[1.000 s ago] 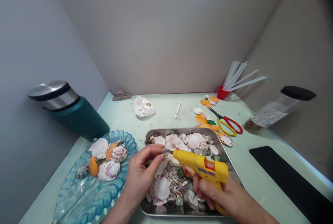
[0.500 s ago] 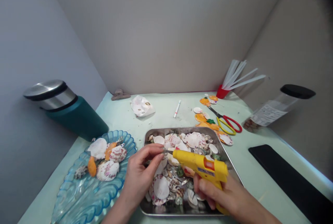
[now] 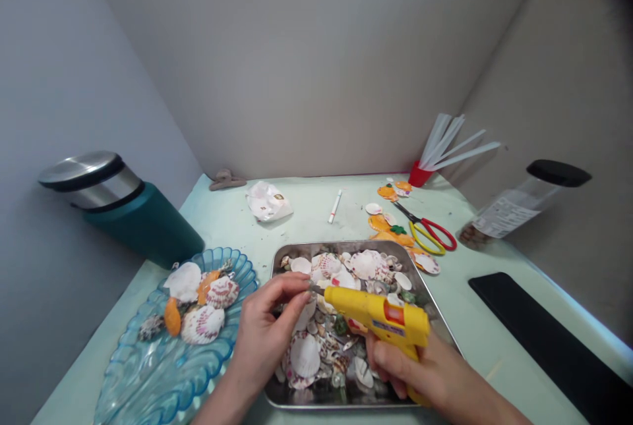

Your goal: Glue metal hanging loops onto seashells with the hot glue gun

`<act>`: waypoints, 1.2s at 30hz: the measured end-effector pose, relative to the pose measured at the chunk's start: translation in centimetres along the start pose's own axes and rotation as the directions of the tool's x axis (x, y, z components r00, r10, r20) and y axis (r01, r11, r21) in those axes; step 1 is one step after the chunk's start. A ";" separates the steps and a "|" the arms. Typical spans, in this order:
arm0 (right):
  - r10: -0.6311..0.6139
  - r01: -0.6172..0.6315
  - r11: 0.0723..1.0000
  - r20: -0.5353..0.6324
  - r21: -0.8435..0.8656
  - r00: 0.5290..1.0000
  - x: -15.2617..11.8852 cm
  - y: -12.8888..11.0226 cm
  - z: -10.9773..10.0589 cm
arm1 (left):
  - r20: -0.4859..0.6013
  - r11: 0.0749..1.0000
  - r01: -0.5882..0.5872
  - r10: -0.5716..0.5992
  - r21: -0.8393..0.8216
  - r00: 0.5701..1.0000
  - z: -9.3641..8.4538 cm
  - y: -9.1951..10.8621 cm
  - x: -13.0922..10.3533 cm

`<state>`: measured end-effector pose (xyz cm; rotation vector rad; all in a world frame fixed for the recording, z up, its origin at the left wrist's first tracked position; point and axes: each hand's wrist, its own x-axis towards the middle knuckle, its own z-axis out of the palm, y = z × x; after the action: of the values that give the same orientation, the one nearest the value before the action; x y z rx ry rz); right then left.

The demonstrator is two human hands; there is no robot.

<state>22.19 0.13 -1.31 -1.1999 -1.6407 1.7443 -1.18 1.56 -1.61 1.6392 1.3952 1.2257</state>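
Over a metal tray [image 3: 346,405] full of seashells, my right hand [image 3: 403,362] grips a yellow hot glue gun [image 3: 378,313] by its handle. The gun's nozzle [image 3: 317,289] points left, right at the fingertips of my left hand [image 3: 271,326]. Thumb and forefinger of that hand are pinched together; whatever small thing is between them is too small to make out. Below the hands lie white scallop shells [image 3: 305,355] and many smaller shells.
A blue shell-shaped dish [image 3: 153,372] holding several shells and a teal bottle [image 3: 148,221] stand at left. Behind the tray lie a crumpled wrapper [image 3: 268,202] and a marker [image 3: 335,206]. Rightward are scissors [image 3: 429,230], glue sticks in a red cup [image 3: 420,174], a jar [image 3: 519,207] and a black strip [image 3: 534,326].
The view has shifted slightly. The glue gun has tilted a little, its nozzle staying at my left fingertips. My left hand keeps its pinch.
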 end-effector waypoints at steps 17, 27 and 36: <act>0.030 -0.030 1.000 -0.024 0.010 0.999 0.0 -0.3 0.1 | 0.022 1.000 0.014 -0.014 0.005 1.000 0.0 0.1 0.0; 0.039 -0.039 0.999 -0.058 0.008 0.998 0.1 -0.3 0.2 | -0.011 1.000 0.016 -0.016 -0.002 1.000 0.0 0.0 0.0; 0.055 -0.055 0.998 -0.062 0.005 0.997 0.2 -0.4 0.2 | -0.014 1.000 0.017 -0.017 0.002 1.000 0.0 -0.1 0.1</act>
<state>21.87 0.26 -1.00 -1.2963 -1.5820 1.7241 -1.16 1.64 -1.67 1.6200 1.4161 1.2291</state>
